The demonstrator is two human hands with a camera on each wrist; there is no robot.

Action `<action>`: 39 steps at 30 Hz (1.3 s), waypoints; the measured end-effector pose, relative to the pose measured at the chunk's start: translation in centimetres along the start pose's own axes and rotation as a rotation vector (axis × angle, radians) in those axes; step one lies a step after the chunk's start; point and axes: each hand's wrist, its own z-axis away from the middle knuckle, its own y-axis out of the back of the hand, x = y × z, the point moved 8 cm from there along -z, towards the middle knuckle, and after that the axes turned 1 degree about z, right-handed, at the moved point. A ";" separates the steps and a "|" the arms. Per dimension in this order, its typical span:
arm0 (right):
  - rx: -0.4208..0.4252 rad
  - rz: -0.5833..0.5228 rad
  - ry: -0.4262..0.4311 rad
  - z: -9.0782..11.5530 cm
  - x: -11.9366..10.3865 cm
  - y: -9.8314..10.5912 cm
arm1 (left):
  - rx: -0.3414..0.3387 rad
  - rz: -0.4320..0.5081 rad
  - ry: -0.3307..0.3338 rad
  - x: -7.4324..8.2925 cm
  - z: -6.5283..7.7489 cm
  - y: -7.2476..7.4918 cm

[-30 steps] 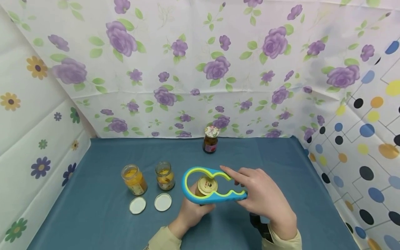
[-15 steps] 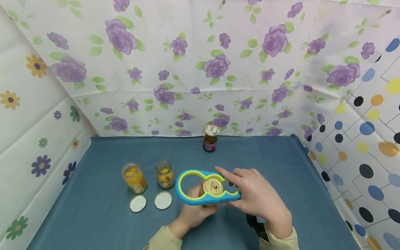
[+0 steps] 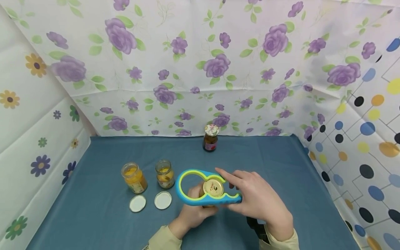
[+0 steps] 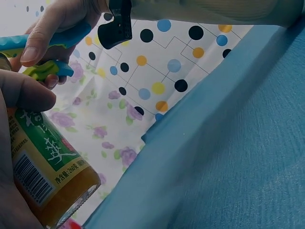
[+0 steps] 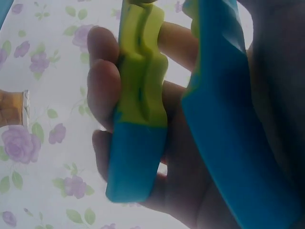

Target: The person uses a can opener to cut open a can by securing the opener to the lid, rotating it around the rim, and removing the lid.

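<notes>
My left hand (image 3: 194,213) grips a glass jar (image 4: 52,162) with a green and yellow label and orange-brown contents. The jar's gold lid (image 3: 214,188) faces up inside a blue and lime-green jar opener (image 3: 187,200), between its wavy inner edges near the middle. Both handles of the opener are in my right hand (image 3: 257,201); in the right wrist view its fingers (image 5: 104,83) curl round one lime-lined handle (image 5: 138,157). Much of the jar's body is hidden under the opener and my left fingers in the head view.
Two lidless jars of yellow fruit (image 3: 136,180) (image 3: 165,176) stand left on the blue cloth (image 3: 93,208). Two white lids (image 3: 138,203) (image 3: 163,200) lie before them. A dark jar with a patterned lid (image 3: 210,139) stands near the flowered back curtain (image 3: 175,114).
The opener has shifted slightly left and the jar right, so the gold lid now sits in the opener's middle hollow instead of the bigger loop. Little moved in the last half second.
</notes>
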 end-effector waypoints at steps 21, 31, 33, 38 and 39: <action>-0.001 -0.006 -0.041 0.1 -0.1 0.3 | -0.078 0.040 0.033 -0.7 0.0 0.0; -0.009 -0.005 -0.038 0.1 0.0 0.1 | -0.080 0.014 0.021 -1.6 0.3 -0.1; -0.008 -0.009 -0.038 0.1 0.0 0.1 | -0.080 0.008 0.034 -2.5 0.6 -0.3; -0.006 -0.017 -0.036 0.2 0.1 0.2 | -0.093 0.014 0.068 -4.3 1.2 -0.6; -0.007 -0.016 -0.034 0.2 0.0 0.2 | -0.098 0.021 0.070 -4.3 1.3 -0.7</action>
